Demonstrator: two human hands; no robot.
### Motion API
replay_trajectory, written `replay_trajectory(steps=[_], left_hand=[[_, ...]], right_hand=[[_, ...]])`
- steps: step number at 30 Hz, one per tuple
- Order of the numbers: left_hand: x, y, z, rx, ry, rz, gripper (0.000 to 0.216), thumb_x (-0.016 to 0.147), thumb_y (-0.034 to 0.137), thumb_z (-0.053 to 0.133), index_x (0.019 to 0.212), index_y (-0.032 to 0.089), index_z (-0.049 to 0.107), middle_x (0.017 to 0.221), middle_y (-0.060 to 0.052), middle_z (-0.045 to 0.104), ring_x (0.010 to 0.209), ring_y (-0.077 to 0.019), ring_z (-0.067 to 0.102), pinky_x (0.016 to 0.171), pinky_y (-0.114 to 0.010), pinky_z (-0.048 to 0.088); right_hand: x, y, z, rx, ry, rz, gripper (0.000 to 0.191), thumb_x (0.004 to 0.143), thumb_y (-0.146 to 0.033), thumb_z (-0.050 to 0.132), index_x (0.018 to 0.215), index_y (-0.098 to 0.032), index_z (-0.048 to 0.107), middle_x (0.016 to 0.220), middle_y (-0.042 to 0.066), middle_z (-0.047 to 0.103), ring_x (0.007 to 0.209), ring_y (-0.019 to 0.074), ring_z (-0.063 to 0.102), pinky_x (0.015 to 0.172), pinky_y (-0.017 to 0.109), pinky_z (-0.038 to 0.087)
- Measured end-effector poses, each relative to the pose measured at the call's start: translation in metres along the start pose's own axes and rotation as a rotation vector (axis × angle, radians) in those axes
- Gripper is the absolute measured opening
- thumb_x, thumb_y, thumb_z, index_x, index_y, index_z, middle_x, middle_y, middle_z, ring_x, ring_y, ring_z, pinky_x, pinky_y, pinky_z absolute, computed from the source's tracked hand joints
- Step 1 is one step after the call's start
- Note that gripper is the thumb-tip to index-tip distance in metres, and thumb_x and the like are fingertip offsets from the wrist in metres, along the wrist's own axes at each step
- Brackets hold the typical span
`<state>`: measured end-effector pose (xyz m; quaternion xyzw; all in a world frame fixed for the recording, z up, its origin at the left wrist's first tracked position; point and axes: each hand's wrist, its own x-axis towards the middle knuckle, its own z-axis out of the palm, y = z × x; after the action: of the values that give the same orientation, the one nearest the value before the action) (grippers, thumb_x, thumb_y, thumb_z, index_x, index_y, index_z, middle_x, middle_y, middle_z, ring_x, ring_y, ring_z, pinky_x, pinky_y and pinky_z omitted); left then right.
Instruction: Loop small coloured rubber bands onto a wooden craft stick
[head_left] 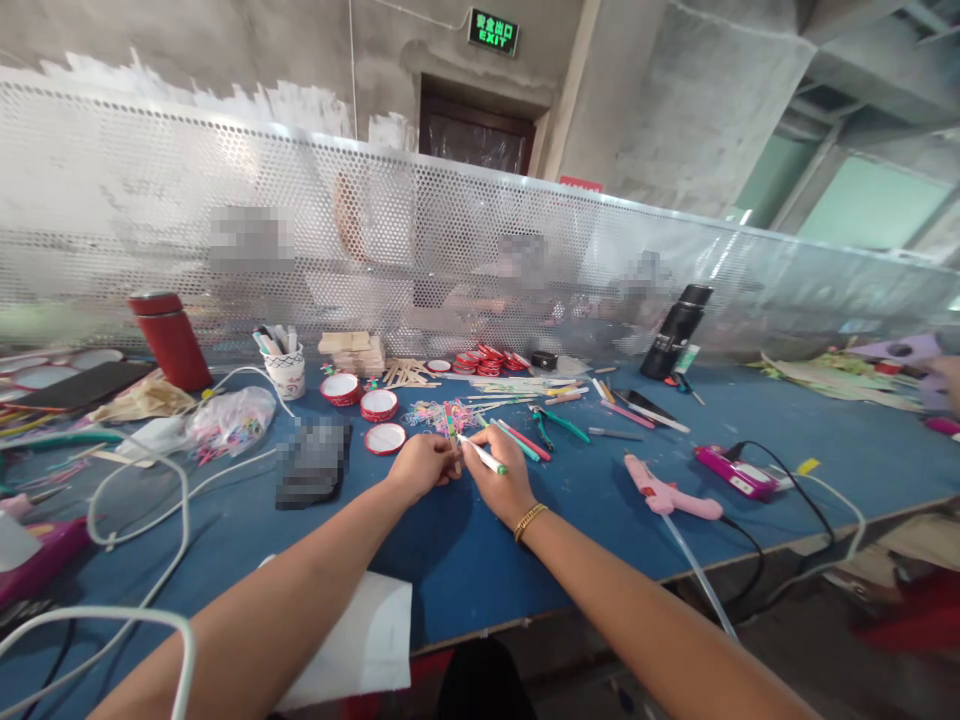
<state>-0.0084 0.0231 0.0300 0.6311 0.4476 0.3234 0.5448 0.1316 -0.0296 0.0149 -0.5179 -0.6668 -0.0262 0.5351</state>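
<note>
My left hand [421, 466] is closed in a pinch on a small colourful stick piece [452, 432] over the blue table [465, 560]. My right hand [501, 478], with a gold bracelet on the wrist, grips a white pen with a green tip [484, 457] and holds its point against that piece. Both hands meet just in front of a heap of coloured loops [435, 412].
Red-rimmed round lids [379, 405], a paper cup of pens [286, 368], a red flask [169, 340], a black bottle [675, 332], green pliers [555, 423], two pink glue guns [667, 496] with cables, white cords at left, and a perforated screen [420, 230] at the back.
</note>
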Motion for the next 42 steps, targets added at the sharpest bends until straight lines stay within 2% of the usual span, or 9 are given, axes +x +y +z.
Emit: replay_trajectory(steps=[17,25,33,42], left_hand=[[0.0033,-0.0039,-0.0001,0.012,0.005,-0.003,0.013,0.075,0.021,0.062,0.065,0.013,0.063,0.056,-0.002,0.063,0.054,-0.0108,0.063,0.047,-0.017,0.041],[0.0029,-0.0041,-0.0011,0.0,0.005,0.013,0.023,0.071,0.033,0.069,0.062,0.014,0.061,0.059,-0.002,0.065,0.055,-0.0115,0.063,0.047,-0.017,0.041],[0.0034,-0.0042,-0.0007,-0.018,0.0,-0.002,0.012,0.075,0.023,0.063,0.067,0.014,0.063,0.058,-0.001,0.064,0.055,-0.0108,0.064,0.046,-0.016,0.04],[0.0043,-0.0055,-0.0008,0.009,0.006,0.002,0.015,0.074,0.028,0.065,0.067,0.014,0.063,0.058,-0.001,0.063,0.056,-0.0118,0.064,0.047,-0.016,0.042]], right_hand=[[-0.0015,-0.0027,0.0003,0.015,-0.04,-0.046,0.013,0.09,-0.029,0.055,0.08,-0.02,0.057,0.077,0.002,0.061,0.074,0.0174,0.056,0.071,0.03,0.042],[0.0004,0.0001,0.0002,-0.003,0.008,-0.013,0.014,0.089,-0.029,0.056,0.078,-0.02,0.056,0.075,0.002,0.061,0.073,0.0171,0.056,0.07,0.029,0.041],[-0.0006,-0.0021,0.0004,0.024,-0.012,-0.027,0.012,0.089,-0.028,0.056,0.079,-0.021,0.056,0.077,0.002,0.062,0.074,0.0172,0.057,0.071,0.03,0.042],[-0.001,-0.0011,0.0004,0.015,-0.032,-0.042,0.012,0.09,-0.029,0.055,0.08,-0.021,0.056,0.078,0.002,0.062,0.075,0.0177,0.057,0.07,0.03,0.043]])
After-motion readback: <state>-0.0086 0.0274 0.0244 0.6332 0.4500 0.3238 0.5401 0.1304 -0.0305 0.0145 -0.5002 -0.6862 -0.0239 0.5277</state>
